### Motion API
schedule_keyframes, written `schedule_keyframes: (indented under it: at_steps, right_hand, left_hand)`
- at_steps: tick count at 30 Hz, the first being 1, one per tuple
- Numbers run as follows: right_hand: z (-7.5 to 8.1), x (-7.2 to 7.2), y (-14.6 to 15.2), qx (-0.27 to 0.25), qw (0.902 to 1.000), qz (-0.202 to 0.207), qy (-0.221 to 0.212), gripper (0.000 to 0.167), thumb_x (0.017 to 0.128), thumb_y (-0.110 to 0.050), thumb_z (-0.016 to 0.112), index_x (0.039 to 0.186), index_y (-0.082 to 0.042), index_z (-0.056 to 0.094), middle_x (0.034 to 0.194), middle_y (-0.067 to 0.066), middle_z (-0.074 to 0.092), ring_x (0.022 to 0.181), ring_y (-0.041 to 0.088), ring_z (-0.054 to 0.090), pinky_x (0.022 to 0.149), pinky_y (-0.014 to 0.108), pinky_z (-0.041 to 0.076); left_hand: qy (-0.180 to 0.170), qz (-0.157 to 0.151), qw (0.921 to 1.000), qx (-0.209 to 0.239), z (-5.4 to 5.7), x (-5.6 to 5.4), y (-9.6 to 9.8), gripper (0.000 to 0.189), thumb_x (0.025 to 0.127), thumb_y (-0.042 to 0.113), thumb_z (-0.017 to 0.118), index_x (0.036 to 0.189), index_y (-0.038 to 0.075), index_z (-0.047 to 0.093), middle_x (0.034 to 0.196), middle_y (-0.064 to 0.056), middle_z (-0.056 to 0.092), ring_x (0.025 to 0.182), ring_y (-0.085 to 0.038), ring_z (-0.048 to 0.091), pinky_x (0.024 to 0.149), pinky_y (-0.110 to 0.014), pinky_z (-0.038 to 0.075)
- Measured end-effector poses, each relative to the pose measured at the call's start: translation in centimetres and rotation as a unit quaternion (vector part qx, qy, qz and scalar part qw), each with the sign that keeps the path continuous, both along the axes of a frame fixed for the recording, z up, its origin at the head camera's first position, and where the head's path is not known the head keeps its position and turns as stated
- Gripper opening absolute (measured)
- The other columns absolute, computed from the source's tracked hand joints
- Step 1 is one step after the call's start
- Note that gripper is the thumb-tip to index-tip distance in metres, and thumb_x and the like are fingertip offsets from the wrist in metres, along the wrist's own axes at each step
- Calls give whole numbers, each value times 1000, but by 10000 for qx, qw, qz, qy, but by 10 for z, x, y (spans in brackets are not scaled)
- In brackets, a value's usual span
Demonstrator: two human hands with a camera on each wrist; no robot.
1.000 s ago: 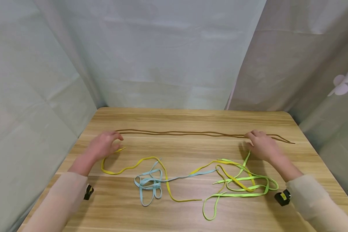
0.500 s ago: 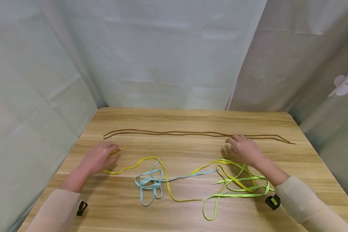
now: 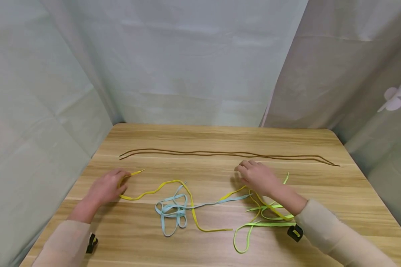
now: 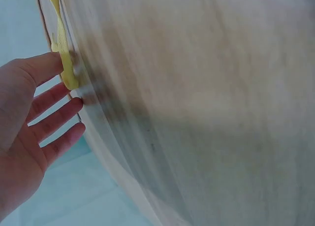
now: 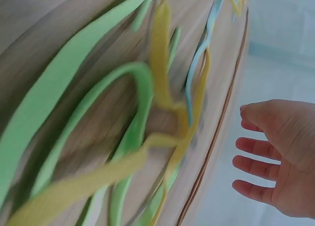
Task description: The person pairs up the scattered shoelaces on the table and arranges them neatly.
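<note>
Two thin brown shoelaces (image 3: 200, 152) stretch nearly side by side across the back of the wooden table. At the left end of a yellow shoelace (image 3: 147, 193) is my left hand (image 3: 107, 186), its thumb and index finger right at the bend. In the left wrist view, the yellow lace (image 4: 64, 44) overlaps the thumb tip, while the other fingers are spread loosely. My right hand (image 3: 258, 178), holding nothing, hovers over the middle right with relaxed fingers. Beneath its forearm lie tangled lime-green shoelaces (image 3: 270, 224) and more yellow lace, partly hidden. A light-blue shoelace (image 3: 172, 211) lies bunched left of centre.
The light-blue lace crosses the yellow one, and its tail reaches the tangle on the right. Pale curtains (image 3: 194, 66) hang behind and beside the table (image 3: 220, 139). A black wrist device (image 3: 295, 233) sits at the right sleeve.
My right hand has moved left and toward me from the brown laces, with nothing in it. My left hand has drawn back from their left ends to the yellow lace.
</note>
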State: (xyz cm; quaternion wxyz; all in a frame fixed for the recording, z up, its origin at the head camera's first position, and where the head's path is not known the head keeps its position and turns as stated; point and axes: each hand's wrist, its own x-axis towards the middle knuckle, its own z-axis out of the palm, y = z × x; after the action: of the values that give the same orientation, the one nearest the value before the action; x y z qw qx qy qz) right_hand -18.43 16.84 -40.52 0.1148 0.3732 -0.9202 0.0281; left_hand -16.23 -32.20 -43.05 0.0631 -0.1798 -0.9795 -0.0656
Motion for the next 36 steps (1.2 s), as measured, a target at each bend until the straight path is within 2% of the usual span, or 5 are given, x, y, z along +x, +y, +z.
schedule_keyframes:
  at_steps: [3, 11, 19, 25, 36]
  right_hand:
    - [0, 1, -13, 58, 9998, 155, 102, 30, 79, -14, 70, 108, -11, 62, 103, 5, 61, 91, 24, 60, 68, 36, 50]
    - [1, 2, -43, 110, 9991, 412, -6, 30, 80, -14, 69, 109, -12, 62, 100, 4, 60, 87, 21, 58, 65, 33, 48]
    - [-2, 4, -67, 88, 9978, 651, -36, 30, 79, -17, 71, 107, -13, 63, 94, 2, 60, 81, 18, 59, 67, 31, 49]
    - [-4, 4, -84, 183, 9971, 695, -231, 30, 81, -20, 68, 109, -13, 63, 97, 2, 61, 84, 17, 60, 74, 31, 50]
    - [-10, 2, -110, 219, 9970, 611, -423, 29, 83, -29, 62, 108, -16, 65, 100, -1, 61, 88, 17, 60, 72, 31, 50]
  left_hand:
    - [-146, 151, 9998, 15, 0, -2, -2, 38, 78, 12, 70, 112, 0, 60, 108, -20, 60, 95, -39, 59, 74, -51, 47]
    - [-454, 349, 9981, 213, 0, -10, -1, 32, 79, 6, 67, 110, 1, 60, 87, -8, 60, 71, -20, 57, 57, -38, 46]
    - [-333, 338, 9988, 91, -3, -15, 2, 33, 77, -1, 65, 110, -2, 59, 77, -6, 58, 64, -18, 51, 54, -37, 43]
    - [-242, 342, 9991, 81, 0, -14, 4, 29, 78, -1, 62, 107, -2, 60, 85, -12, 61, 65, -22, 54, 56, -42, 45]
    - [147, 224, 9995, 146, 16, -11, 8, 13, 79, 1, 59, 89, 2, 67, 75, -6, 52, 60, -18, 51, 50, -36, 43]
